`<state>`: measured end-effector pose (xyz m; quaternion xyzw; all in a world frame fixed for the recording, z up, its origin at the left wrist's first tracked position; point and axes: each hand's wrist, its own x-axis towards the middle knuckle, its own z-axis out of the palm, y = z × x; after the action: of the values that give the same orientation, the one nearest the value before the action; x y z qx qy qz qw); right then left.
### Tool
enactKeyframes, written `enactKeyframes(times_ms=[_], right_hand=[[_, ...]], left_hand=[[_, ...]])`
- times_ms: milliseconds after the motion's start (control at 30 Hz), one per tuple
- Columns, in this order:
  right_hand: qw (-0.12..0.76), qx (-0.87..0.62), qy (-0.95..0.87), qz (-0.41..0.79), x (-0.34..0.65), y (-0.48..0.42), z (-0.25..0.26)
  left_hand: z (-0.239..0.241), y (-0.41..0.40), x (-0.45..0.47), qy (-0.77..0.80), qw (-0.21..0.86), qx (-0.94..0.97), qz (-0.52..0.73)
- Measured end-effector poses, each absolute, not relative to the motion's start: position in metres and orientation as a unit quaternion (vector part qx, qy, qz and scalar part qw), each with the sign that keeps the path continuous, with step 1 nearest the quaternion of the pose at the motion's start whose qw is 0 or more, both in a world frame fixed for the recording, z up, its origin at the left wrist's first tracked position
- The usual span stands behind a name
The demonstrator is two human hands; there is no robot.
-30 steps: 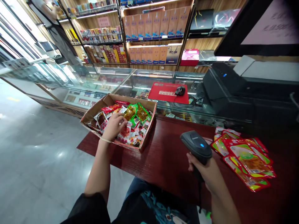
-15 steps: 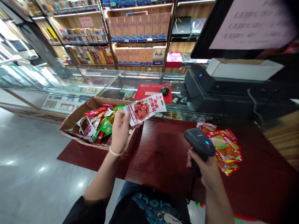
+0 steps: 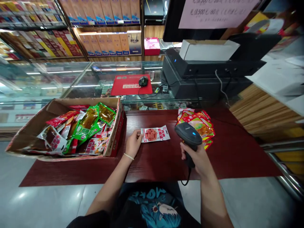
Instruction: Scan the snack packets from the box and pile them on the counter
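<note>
My left hand pinches the left end of a white snack packet with a red meat picture, lying flat on the dark red table. My right hand grips a black barcode scanner with a blue light, its head just right of the packet. A pile of red and green snack packets lies behind the scanner. A cardboard box full of mixed snack packets stands to the left of my left hand.
Behind the table runs a glass display counter with a red mouse pad and black mouse. A black printer and register stands at the back right. Shelves of boxed goods line the far wall. A scanner cable hangs off the front edge.
My left hand took the white packet out of the box, carried it right and laid it on the table. The view has swung right; the scanner stays in my right hand.
</note>
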<state>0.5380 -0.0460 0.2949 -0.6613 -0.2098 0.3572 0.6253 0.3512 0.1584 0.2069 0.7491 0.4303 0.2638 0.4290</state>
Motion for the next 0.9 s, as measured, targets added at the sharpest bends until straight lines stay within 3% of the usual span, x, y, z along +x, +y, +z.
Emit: enactKeyframes(times_ms=[233, 400, 600, 767, 900], right_hand=[[0.615, -0.66, -0.204, 0.381, 0.533, -0.038, 0.289], [0.611, -0.666, -0.193, 0.382, 0.534, -0.035, 0.289], [0.628, -0.656, -0.184, 0.377, 0.534, -0.039, 0.291], [0.64, -0.646, -0.18, 0.374, 0.536, -0.043, 0.289], [0.646, -0.642, -0.171, 0.376, 0.538, -0.043, 0.288]], left_hand=[[0.216, 0.154, 0.343, 0.382, 0.255, 0.851, 0.255], [0.22, 0.156, 0.36, 0.196, 0.154, 0.953, 0.17], [0.225, 0.166, 0.391, 0.175, 0.177, 0.961, 0.122], [0.223, 0.16, 0.389, 0.2, 0.296, 0.918, 0.172], [0.221, 0.158, 0.383, 0.335, 0.403, 0.814, 0.252]])
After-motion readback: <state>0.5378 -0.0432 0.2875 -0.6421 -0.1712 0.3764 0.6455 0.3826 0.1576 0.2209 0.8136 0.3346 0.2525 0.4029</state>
